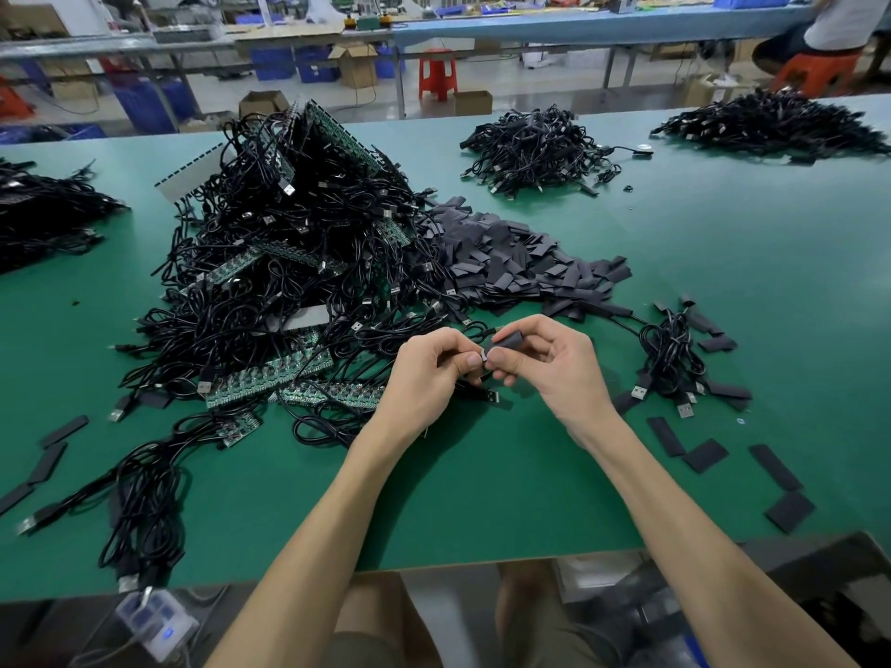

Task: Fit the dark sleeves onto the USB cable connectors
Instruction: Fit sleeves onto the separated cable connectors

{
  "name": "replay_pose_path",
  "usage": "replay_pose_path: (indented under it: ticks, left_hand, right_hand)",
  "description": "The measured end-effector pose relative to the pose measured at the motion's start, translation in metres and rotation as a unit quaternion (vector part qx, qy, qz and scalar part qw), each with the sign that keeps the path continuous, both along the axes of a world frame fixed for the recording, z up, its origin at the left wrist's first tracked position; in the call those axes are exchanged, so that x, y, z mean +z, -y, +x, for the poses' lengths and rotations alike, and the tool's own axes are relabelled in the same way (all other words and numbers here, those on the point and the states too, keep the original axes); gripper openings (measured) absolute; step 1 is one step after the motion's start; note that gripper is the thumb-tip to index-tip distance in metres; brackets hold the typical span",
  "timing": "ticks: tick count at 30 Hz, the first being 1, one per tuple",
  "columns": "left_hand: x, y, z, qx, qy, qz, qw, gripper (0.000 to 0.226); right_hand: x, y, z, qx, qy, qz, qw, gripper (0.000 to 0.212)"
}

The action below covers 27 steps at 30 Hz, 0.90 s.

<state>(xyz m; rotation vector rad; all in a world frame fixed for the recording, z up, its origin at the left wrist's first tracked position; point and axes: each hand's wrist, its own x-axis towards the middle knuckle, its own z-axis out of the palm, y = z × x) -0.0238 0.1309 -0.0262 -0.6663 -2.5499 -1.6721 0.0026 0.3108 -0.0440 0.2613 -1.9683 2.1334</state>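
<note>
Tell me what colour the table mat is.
The table mat is green, best seen in the head view.

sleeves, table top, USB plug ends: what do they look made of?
Sleeves: matt dark-grey flat strips, probably thin plastic tubing; the one the right hand pinches rounds open, so pliable. Table top: green matt sheet, likely rubber or vinyl mat, thin edge at front. USB plug: silvery shell glinting, apparently metal, on black moulded plastic body.

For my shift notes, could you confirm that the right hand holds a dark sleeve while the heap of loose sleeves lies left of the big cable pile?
Not quite: in the head view the heap of loose sleeves lies right of the big cable pile, not left. The right hand does hold a dark sleeve.
</note>
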Motion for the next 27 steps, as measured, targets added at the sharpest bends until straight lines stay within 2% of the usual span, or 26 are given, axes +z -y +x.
replay_pose_path:
  ticks: [8, 13, 17, 23, 27]
  left_hand:
    - [0.001, -0.004, 0.002, -0.003, -0.007, -0.016, 1.0, 0.01]
    - [-0.001, -0.004, 0.0, -0.003, -0.015, -0.008, 1.0, 0.012]
    - [-0.004, -0.006, 0.003, 0.015, -0.111, -0.045, 0.993, 0.01]
    - [-0.012, -0.006, 0.005, 0.0, -0.173, -0.093, 0.981, 0.015]
    - [-0.009, -0.007, 0.005, -0.024, -0.152, -0.082, 0.985, 0.016]
  right_hand:
    - [-0.001, -0.002, -0.001, -0.031, -0.015, 0.04, 0.999, 0.015]
    - [0.0, -0.002, -0.001, -0.043, 0.007, 0.001, 0.999, 0.009]
    - [-0.001, -0.001, -0.002, -0.065, 0.025, -0.009, 0.998, 0.002]
    - [0.0, -0.001, -0.001, -0.081, 0.053, -0.019, 0.995, 0.009]
    - [0.002, -0.001, 0.002, -0.081, 0.066, -0.017, 0.994, 0.019]
